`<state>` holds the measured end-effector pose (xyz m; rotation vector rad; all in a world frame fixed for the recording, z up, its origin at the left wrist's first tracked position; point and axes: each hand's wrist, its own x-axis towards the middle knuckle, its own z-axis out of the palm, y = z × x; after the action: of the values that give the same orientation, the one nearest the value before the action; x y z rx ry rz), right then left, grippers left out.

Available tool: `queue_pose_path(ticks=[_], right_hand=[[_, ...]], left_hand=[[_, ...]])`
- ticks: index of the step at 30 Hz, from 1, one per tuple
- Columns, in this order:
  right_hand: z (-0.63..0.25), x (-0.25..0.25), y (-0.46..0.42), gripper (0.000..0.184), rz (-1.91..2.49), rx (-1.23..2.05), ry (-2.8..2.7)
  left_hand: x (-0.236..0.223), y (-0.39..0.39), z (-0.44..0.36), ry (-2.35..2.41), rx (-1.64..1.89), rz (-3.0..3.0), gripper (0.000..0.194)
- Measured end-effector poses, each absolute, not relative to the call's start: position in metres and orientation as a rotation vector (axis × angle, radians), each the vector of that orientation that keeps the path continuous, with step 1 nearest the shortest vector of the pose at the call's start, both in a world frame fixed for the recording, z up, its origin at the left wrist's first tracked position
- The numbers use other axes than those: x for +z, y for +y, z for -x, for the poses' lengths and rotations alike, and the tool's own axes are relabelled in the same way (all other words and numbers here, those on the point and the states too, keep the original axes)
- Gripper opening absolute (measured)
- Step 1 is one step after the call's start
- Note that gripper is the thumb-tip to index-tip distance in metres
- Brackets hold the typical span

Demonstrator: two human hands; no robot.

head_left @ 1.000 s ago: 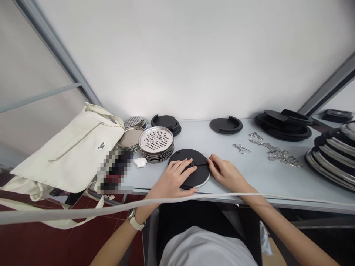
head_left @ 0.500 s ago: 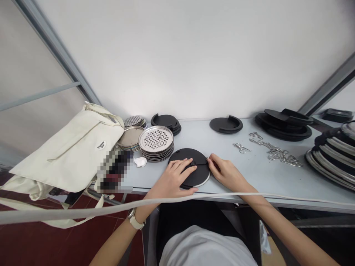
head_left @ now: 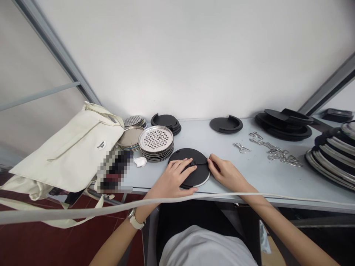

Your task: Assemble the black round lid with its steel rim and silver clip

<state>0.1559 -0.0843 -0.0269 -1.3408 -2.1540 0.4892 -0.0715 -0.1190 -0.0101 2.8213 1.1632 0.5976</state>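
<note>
A round black disc point(head_left: 186, 153) with a pale metal rim along its lower right lies on the table in front of me. A straight seam crosses it near the middle. My left hand point(head_left: 177, 177) lies on its left part, fingers spread over the surface and thumb by the near edge. At the disc's right edge, where the seam ends, my right hand point(head_left: 223, 170) has thumb and forefinger pinched together; what is between them is too small to make out. Left of the disc stands a stack of perforated metal grater discs point(head_left: 156, 139).
A cream bag point(head_left: 69, 155) lies at the left. Black round holders point(head_left: 226, 125) stand along the wall, with more black pieces point(head_left: 284, 125) stacked farther right. Metal clips point(head_left: 277, 153) lie loose on the table point(head_left: 263, 181). A pale cable point(head_left: 172, 199) crosses the foreground.
</note>
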Motion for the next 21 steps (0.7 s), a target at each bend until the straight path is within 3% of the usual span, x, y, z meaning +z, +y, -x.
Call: queue_pose_path(ticks=[21], right_hand=[[-0.1559,-0.0248,-0.0857,0.021,1.327,0.495,-2.141]], left_hand=[[-0.0090,-0.1193,0.0712,1.169,0.586,-2.820,0.057]])
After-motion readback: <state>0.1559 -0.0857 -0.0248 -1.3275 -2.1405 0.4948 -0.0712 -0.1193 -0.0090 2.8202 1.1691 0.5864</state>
